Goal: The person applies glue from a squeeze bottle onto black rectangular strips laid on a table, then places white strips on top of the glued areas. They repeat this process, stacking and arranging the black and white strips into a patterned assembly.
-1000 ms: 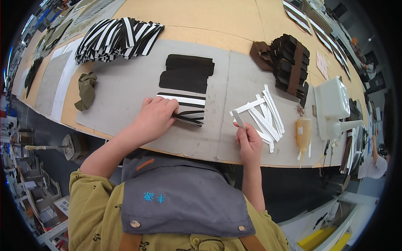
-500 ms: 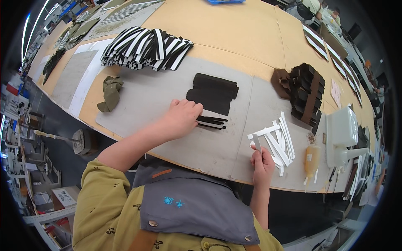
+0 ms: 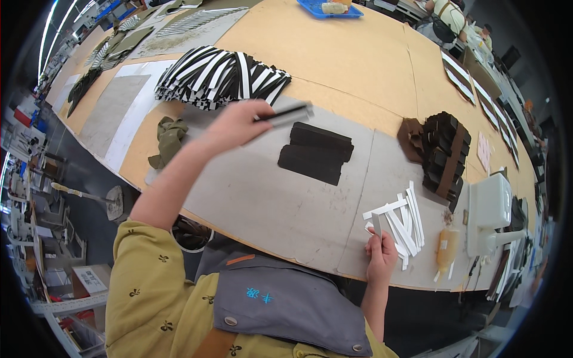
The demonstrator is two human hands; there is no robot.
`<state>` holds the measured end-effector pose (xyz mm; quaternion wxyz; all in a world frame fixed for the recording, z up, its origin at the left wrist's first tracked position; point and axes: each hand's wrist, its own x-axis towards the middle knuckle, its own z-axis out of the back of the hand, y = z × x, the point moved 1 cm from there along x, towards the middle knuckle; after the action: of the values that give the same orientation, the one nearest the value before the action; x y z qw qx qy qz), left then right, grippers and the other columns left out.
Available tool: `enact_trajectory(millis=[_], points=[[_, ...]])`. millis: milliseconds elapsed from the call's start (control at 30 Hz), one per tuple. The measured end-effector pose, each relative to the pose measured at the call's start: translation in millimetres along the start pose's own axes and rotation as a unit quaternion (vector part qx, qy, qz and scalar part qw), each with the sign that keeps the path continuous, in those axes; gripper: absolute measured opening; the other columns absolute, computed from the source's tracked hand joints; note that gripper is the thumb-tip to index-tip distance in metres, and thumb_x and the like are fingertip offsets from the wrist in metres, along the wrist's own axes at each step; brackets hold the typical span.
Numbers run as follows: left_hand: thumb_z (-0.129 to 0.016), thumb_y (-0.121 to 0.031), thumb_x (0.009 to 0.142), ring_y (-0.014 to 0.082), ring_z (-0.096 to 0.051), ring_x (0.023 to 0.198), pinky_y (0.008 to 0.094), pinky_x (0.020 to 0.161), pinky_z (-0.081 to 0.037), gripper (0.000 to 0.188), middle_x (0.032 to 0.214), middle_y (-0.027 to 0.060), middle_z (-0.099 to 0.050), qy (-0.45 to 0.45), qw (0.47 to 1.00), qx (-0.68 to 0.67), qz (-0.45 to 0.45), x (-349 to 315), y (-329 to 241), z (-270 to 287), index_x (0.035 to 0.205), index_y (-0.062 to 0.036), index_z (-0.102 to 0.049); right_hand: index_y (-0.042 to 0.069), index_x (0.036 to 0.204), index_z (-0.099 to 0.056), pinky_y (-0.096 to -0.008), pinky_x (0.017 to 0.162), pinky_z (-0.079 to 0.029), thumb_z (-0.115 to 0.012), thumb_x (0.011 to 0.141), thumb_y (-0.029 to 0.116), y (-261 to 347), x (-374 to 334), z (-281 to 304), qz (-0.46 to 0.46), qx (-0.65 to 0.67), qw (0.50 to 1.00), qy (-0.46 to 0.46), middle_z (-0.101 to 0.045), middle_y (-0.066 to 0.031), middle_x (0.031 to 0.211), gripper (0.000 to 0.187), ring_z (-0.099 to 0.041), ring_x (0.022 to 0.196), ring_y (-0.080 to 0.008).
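My left hand (image 3: 239, 124) is raised over the grey mat, just in front of a large heap of black and white strips (image 3: 221, 74). It is closed on a few narrow black strips (image 3: 291, 111), blurred by motion. Overlapping flat black pieces (image 3: 316, 156) lie on the mat to the right of that hand. At the front edge of the table, my right hand (image 3: 382, 253) pinches a flat pale grey strip (image 3: 376, 225) that points upward. Beside it lies a loose pile of white strips (image 3: 406, 230).
A crumpled olive cloth (image 3: 169, 140) lies left of my left forearm. Right of the mat's middle stands a bundle of dark pieces tied with a brown band (image 3: 452, 156). An amber bottle (image 3: 445, 246) and a white dispenser (image 3: 488, 206) are at the right. A blue tray (image 3: 310, 8) sits far off.
My left hand has lifted the narrow black strips off the mat and moved away from me toward the striped heap. The right hand still holds its pale strip in the same place.
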<state>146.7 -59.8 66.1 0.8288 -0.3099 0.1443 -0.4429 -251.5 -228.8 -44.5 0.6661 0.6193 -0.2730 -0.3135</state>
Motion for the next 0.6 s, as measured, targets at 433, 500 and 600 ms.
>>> enact_trajectory(millis=[433,500,600], points=[[-0.071,-0.015,0.096,0.0161,-0.066,0.099,0.0321,0.087,-0.052,0.037,0.119,0.0072,-0.069,-0.204,0.978,0.036,-0.017,14,60,32,0.132,-0.0099,-0.067,-0.003,0.121,-0.067,-0.0209,0.064,-0.039,-0.056,0.107,0.012,10,-3,-6,0.008,-0.13,0.99,-0.062,-0.054,0.0031,0.076,0.023,-0.048,0.069,-0.0062],[-0.074,-0.01,0.092,0.02,-0.065,0.099,0.0333,0.089,-0.052,0.035,0.111,0.0071,-0.066,-0.1,0.994,-0.005,-0.041,-12,33,-21,0.126,-0.0058,-0.064,-0.002,0.122,-0.068,-0.0245,0.068,-0.043,-0.06,0.105,0.013,7,2,-4,0.042,-0.216,0.969,-0.109,-0.058,-0.0005,0.081,0.024,-0.054,0.074,-0.0104],[-0.076,-0.009,0.088,0.0261,-0.064,0.102,0.0381,0.09,-0.052,0.035,0.11,0.0088,-0.064,-0.022,0.995,0.038,-0.087,-34,23,-68,0.119,-0.0055,-0.061,0.001,0.124,-0.069,-0.0345,0.084,-0.048,-0.067,0.1,0.015,13,16,0,0.127,-0.391,0.894,-0.178,-0.066,-0.009,0.099,0.028,-0.062,0.091,-0.0216]])
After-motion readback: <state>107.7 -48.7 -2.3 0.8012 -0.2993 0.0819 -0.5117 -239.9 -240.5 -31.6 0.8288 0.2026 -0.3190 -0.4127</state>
